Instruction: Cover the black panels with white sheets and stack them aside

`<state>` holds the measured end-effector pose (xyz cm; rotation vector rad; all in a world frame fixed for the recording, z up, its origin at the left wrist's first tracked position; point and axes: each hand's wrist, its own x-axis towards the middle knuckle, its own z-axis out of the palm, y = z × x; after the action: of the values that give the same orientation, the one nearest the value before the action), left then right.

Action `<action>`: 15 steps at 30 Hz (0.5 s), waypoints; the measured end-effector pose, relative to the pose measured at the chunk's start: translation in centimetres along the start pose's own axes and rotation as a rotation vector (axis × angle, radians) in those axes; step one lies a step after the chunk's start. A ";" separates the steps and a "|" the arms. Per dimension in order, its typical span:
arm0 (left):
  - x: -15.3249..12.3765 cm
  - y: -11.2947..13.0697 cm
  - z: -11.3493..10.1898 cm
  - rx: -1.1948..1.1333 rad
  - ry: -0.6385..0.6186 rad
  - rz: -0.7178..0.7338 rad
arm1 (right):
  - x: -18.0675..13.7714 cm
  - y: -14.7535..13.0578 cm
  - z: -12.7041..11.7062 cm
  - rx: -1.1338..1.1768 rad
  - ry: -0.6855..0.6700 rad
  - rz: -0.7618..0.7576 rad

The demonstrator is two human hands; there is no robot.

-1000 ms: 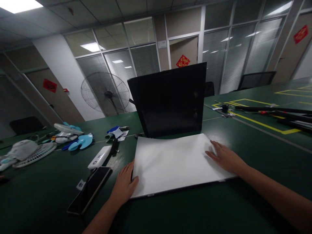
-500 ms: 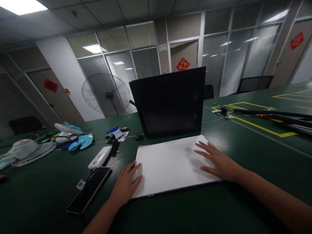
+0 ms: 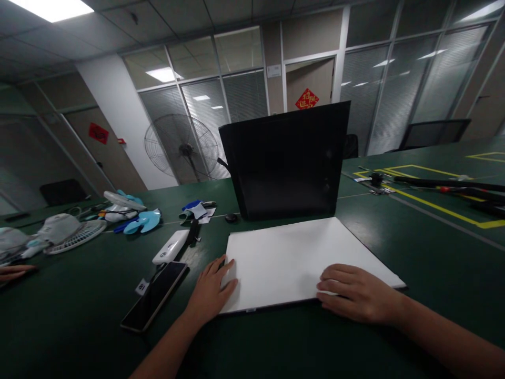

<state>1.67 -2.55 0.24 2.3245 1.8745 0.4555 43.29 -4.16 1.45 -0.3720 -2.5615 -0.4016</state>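
A flat white board with a dark edge lies on the green table in the head view. My left hand rests at its left edge, thumb and fingers apart, the thumb over the white surface. By the board's front edge, toward the right, is my right hand, its fingers loosely bent and pointing left, with no object visible in them. Whether its fingertips touch the board I cannot tell. Behind the board stands a black upright panel, like a screen.
Left of my hand lie a phone and a white device. Fan parts sit farther left, near another person's hand. A black round object is by the panel. Black rods lie at right.
My right hand has moved from the board's right part down to its front edge, and its spread fingers have bent. My left hand stays at the left edge. The camera view has shifted slightly.
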 end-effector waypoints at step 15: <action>0.7 -2.3 -0.7 -0.262 0.091 0.083 | 0.1 -0.2 -3.2 -0.198 0.092 -0.176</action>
<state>-0.55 -1.43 0.33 2.2460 1.6435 0.7778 44.52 -5.45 4.09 -0.1932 -2.4793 -0.7237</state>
